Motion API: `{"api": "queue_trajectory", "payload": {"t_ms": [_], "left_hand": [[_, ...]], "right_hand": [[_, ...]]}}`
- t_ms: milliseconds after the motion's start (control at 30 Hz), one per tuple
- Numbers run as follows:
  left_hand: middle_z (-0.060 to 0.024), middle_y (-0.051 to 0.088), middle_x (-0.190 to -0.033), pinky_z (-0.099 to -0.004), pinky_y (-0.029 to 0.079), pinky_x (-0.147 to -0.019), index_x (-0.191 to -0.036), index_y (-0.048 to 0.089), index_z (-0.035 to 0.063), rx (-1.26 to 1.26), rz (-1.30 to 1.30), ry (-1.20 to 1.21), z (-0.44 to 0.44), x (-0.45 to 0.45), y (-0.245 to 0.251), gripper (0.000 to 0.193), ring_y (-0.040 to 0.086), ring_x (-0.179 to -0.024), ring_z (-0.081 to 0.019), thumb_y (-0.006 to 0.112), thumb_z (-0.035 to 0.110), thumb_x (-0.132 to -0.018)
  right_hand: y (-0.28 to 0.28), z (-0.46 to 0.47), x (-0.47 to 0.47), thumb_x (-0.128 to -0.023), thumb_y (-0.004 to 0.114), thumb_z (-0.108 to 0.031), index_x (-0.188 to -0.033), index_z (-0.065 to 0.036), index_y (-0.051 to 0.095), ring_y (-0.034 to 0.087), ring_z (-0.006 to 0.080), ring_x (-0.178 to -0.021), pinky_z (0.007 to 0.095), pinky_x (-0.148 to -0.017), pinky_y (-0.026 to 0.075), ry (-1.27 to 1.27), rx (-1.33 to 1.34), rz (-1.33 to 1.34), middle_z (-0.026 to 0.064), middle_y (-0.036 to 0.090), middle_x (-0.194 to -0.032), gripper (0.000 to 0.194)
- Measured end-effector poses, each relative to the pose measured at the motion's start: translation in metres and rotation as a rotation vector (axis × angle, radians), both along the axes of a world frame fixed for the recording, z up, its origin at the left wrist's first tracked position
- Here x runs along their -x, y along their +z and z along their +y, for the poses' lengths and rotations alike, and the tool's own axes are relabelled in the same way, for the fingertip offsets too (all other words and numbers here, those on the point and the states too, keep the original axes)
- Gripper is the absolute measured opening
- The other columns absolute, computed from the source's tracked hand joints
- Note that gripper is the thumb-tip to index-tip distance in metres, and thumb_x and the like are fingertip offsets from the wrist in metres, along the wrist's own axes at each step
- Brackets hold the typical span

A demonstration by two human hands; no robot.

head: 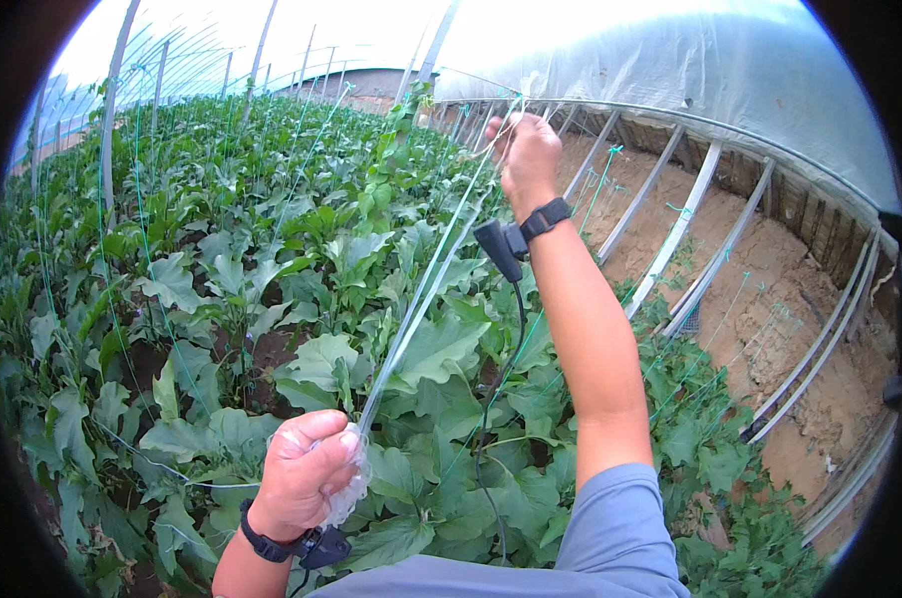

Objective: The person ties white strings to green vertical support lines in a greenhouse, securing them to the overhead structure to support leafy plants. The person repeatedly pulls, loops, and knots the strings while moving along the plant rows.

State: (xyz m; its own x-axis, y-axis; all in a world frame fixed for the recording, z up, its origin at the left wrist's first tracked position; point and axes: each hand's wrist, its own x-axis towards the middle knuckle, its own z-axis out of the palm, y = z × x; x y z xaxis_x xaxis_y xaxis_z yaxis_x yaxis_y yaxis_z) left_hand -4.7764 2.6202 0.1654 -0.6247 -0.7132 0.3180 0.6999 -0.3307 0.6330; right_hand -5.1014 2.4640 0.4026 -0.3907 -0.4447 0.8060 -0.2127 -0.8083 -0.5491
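Observation:
My left hand [305, 471] is low in front of me, closed around a crumpled bundle of translucent plastic twine [350, 497]. Pale strands of this twine [410, 318] run taut from that fist up to my right hand [529, 153]. My right arm is stretched out and raised, its fingers pinching the strands just below an overhead wire [481, 81]. Loose twine ends hang about those fingers, and green ties cluster on the wire close by. Part of the right fingers' grip is hidden by the back of the hand.
Broad-leaved plants resembling eggplants [324, 362] fill the ground, with green strings [144, 232] rising among them. A climbing vine [380, 187] winds up a post ahead. Slanted poles [679, 224] lean along an earthen wall [780, 344] beneath plastic sheeting [727, 67]. A black cable [485, 433] hangs from my right wrist strap.

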Motion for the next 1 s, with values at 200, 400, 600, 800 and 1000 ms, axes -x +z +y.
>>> {"api": "queue_trajectory", "payload": {"t_ms": [200,400,600,800,1000], "left_hand": [[0.0037,0.048,-0.069,-0.0198,0.028,-0.046,-0.082,0.053,0.0071,-0.019,-0.018,0.014,0.003,0.002,0.002,0.011,0.036,-0.053,-0.0031,0.061,0.004,-0.090],[0.0036,0.049,-0.069,-0.0200,0.029,-0.046,-0.082,0.054,0.0074,0.012,-0.025,-0.025,0.008,0.002,0.005,0.011,0.037,-0.052,-0.0033,0.061,0.003,-0.090],[0.0026,0.054,-0.072,-0.0197,0.030,-0.046,-0.089,0.059,0.0064,-0.018,0.003,-0.015,0.006,-0.001,0.000,0.004,0.038,-0.052,-0.0036,0.062,0.004,-0.090],[0.0025,0.054,-0.072,-0.0195,0.031,-0.046,-0.095,0.060,0.0059,-0.022,0.011,-0.012,0.001,-0.004,-0.002,0.006,0.038,-0.052,-0.0034,0.063,0.005,-0.090],[0.0034,0.050,-0.070,-0.0196,0.030,-0.046,-0.088,0.056,0.0065,-0.008,0.035,-0.029,0.001,-0.002,0.004,0.006,0.037,-0.051,-0.0030,0.062,0.006,-0.090]], "right_hand": [[-0.029,0.013,0.001,-0.098,0.055,-0.014,-0.107,-0.001,0.058,0.067,0.0184,-0.078,0.0329,-0.071,0.059,-0.055,-0.062,0.049,0.0085,0.066,-0.094,0.016],[0.012,0.003,0.019,-0.095,0.061,-0.019,-0.109,-0.007,0.062,0.066,0.0185,-0.088,0.0326,-0.076,0.058,0.482,-0.078,-0.093,0.0064,0.068,-0.101,0.018],[0.013,-0.011,0.025,-0.095,0.061,-0.018,-0.106,-0.005,0.063,0.066,0.0177,-0.085,0.0319,-0.075,0.057,0.728,-0.063,-0.174,0.0063,0.068,-0.098,0.017],[0.018,-0.013,0.022,-0.099,0.053,-0.016,-0.106,-0.002,0.058,0.066,0.0231,-0.082,0.0348,-0.071,0.057,0.674,-0.073,-0.211,0.0097,0.065,-0.097,0.016],[0.018,-0.006,0.005,-0.100,0.053,-0.017,-0.100,-0.001,0.056,0.067,0.0254,-0.080,0.0375,-0.070,0.059,0.286,0.009,-0.057,0.0109,0.062,-0.089,0.016]]}}
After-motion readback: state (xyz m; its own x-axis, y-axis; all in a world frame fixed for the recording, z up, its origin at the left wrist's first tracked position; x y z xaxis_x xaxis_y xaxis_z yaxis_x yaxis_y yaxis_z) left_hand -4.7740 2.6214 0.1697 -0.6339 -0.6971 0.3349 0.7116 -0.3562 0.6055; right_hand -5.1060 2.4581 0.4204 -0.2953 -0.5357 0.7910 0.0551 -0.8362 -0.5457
